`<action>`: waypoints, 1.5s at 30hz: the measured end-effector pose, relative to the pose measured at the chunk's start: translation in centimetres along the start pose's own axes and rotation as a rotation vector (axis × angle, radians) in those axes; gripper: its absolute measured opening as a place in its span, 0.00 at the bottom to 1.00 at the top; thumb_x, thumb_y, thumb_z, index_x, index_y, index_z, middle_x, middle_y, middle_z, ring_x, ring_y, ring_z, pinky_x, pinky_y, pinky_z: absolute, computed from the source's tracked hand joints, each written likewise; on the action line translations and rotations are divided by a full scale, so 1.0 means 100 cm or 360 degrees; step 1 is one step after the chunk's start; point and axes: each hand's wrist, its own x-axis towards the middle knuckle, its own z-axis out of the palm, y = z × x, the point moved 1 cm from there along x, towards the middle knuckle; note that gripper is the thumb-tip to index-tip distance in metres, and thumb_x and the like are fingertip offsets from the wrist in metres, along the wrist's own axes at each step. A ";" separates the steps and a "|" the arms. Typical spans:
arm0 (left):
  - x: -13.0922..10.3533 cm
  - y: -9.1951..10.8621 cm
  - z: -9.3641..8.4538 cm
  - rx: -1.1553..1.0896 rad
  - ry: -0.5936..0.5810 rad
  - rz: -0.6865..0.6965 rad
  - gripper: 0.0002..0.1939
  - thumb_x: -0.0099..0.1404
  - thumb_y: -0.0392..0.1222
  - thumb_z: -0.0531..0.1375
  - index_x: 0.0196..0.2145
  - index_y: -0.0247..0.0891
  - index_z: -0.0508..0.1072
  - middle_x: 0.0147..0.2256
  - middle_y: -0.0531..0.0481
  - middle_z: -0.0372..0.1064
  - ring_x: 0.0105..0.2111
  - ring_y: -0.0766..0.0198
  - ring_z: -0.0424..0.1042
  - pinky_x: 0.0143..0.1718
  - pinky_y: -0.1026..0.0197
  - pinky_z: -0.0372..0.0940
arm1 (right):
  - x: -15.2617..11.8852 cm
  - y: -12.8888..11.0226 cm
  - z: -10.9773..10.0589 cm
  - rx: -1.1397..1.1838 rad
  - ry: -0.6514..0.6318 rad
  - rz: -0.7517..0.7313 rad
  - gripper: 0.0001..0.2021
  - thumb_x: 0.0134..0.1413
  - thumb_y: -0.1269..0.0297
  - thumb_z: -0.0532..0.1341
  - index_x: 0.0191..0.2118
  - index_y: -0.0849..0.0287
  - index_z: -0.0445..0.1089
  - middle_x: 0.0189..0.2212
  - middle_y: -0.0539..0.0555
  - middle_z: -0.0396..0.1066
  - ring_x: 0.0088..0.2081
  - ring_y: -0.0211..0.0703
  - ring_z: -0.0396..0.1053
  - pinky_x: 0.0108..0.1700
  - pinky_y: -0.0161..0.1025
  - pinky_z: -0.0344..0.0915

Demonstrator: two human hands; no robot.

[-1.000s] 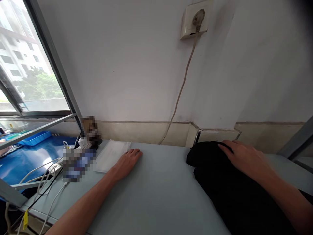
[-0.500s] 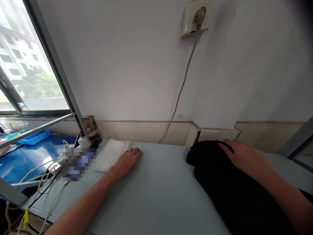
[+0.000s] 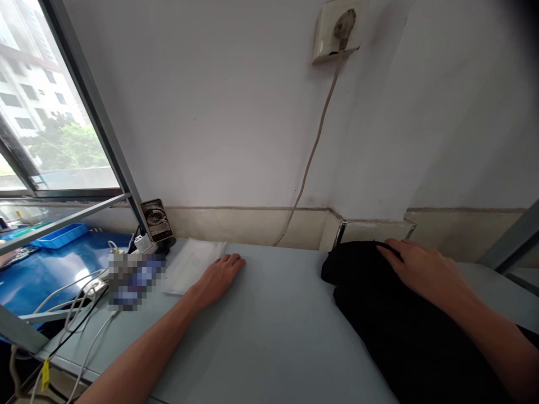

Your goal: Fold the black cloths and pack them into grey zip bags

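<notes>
My left hand [image 3: 221, 276] lies palm down on the grey tabletop [image 3: 273, 331], its fingers stretched out and holding nothing. Beside it, its edge close to the fingers, is a flat translucent plastic bag [image 3: 191, 266]. A black cloth item [image 3: 391, 314], soft and folded, stretches from the table's far side to the bottom right of the head view. On the cloth's far end rests my right hand [image 3: 421, 272], thumb apart from the fingers. Some of its fingertips are hidden, and I see no firm grip.
A phone [image 3: 156, 220] leans upright at the back left, near a white charger [image 3: 144, 243] and a pixelated object [image 3: 137, 282]. White cables [image 3: 86, 300] run off the left edge. A grey metal frame [image 3: 90, 101] borders the table; a plug cord [image 3: 314, 146] hangs behind.
Both hands, the bag and the black cloth keep their places. The phone at the back left, pixelated earlier, now shows plainly.
</notes>
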 end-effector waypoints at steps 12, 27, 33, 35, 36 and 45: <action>0.001 0.003 -0.004 0.0034 -0.0073 -0.0032 0.29 0.69 0.22 0.44 0.63 0.36 0.61 0.64 0.38 0.61 0.61 0.51 0.65 0.60 0.49 0.64 | 0.000 -0.001 -0.002 0.0039 -0.0037 0.0013 0.21 0.69 0.49 0.44 0.42 0.53 0.70 0.39 0.60 0.79 0.38 0.63 0.77 0.33 0.47 0.64; 0.001 0.000 0.000 -0.0012 0.0012 -0.0001 0.28 0.69 0.23 0.45 0.63 0.39 0.61 0.62 0.40 0.62 0.60 0.52 0.66 0.60 0.49 0.64 | -0.001 -0.003 -0.006 0.0033 -0.0067 0.0005 0.19 0.70 0.51 0.44 0.41 0.53 0.69 0.38 0.61 0.79 0.37 0.63 0.77 0.33 0.47 0.64; 0.000 0.000 0.000 0.0015 -0.0005 -0.0008 0.29 0.69 0.23 0.44 0.63 0.39 0.61 0.63 0.40 0.62 0.60 0.53 0.65 0.59 0.50 0.64 | -0.002 -0.005 -0.009 0.0026 -0.0089 0.0006 0.20 0.71 0.50 0.44 0.41 0.53 0.69 0.38 0.62 0.80 0.38 0.64 0.78 0.33 0.48 0.64; 0.000 0.001 -0.001 0.0027 -0.0011 -0.0004 0.29 0.69 0.22 0.44 0.63 0.39 0.60 0.63 0.40 0.62 0.61 0.53 0.65 0.60 0.50 0.64 | -0.001 -0.004 -0.009 0.0018 -0.0139 -0.0015 0.20 0.71 0.49 0.44 0.42 0.52 0.68 0.37 0.61 0.80 0.38 0.64 0.78 0.33 0.48 0.64; 0.000 0.001 -0.001 0.0031 -0.0011 0.0000 0.29 0.69 0.23 0.43 0.63 0.39 0.60 0.63 0.40 0.62 0.61 0.53 0.65 0.60 0.50 0.64 | -0.001 -0.004 -0.008 0.0020 -0.0168 -0.0031 0.20 0.71 0.48 0.44 0.42 0.51 0.68 0.37 0.60 0.80 0.38 0.64 0.78 0.33 0.48 0.64; 0.001 -0.002 0.003 0.0039 0.0018 0.0014 0.30 0.68 0.23 0.45 0.63 0.40 0.61 0.62 0.42 0.62 0.59 0.54 0.66 0.60 0.51 0.63 | 0.001 0.009 0.011 0.0020 0.0087 -0.0325 0.19 0.70 0.59 0.43 0.53 0.57 0.66 0.45 0.63 0.73 0.43 0.62 0.75 0.40 0.50 0.68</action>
